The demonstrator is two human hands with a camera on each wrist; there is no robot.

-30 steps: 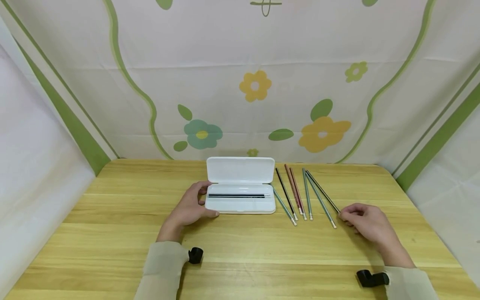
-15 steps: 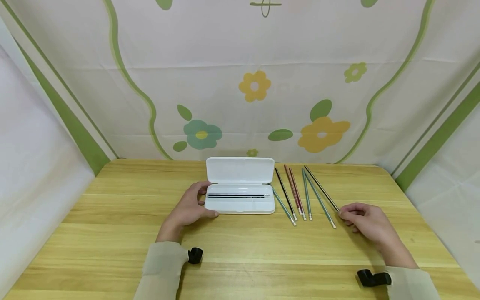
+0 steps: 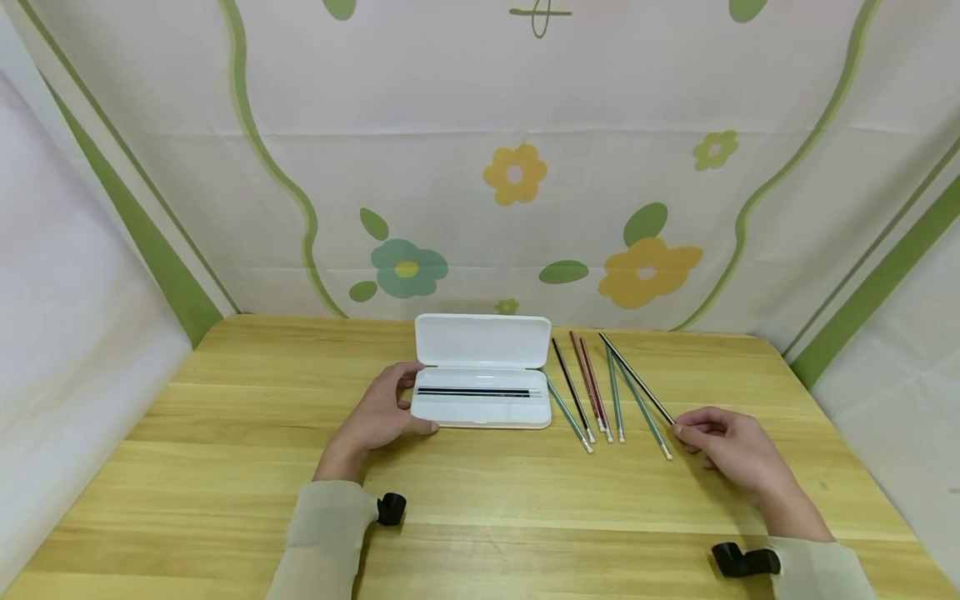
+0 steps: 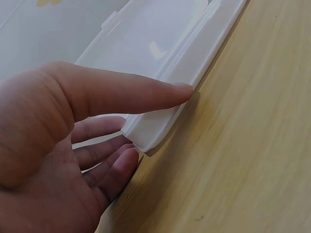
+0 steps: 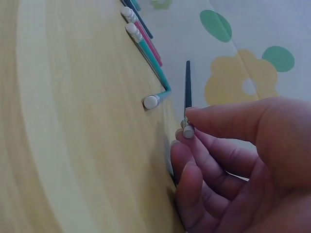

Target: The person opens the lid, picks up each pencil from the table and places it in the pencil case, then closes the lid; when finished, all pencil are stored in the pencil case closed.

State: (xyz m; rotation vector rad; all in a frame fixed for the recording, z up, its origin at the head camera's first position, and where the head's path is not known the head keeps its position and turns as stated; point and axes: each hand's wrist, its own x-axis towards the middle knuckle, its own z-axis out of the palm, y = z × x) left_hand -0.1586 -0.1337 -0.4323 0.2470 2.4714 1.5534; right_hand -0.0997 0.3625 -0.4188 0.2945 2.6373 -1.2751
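Observation:
A white pencil case lies with its lid raised at the back, and two dark pencils rest lengthwise inside it. My left hand holds the case's left end, the thumb along the front wall and the other fingers round the end and back corner. At the right, my right hand pinches a black pencil near its eraser end between thumb and fingers. The right wrist view has this pencil pointing away, its white eraser just below the thumb tip.
Between case and right hand lie several loose pencils: a teal one against the case's right side, a black one, red ones, and more teal ones. A flowered cloth hangs behind the wooden table.
The far tip of the black pencil in my right hand has swung left, across the tops of the teal pencils. My left hand stays at the pencil case.

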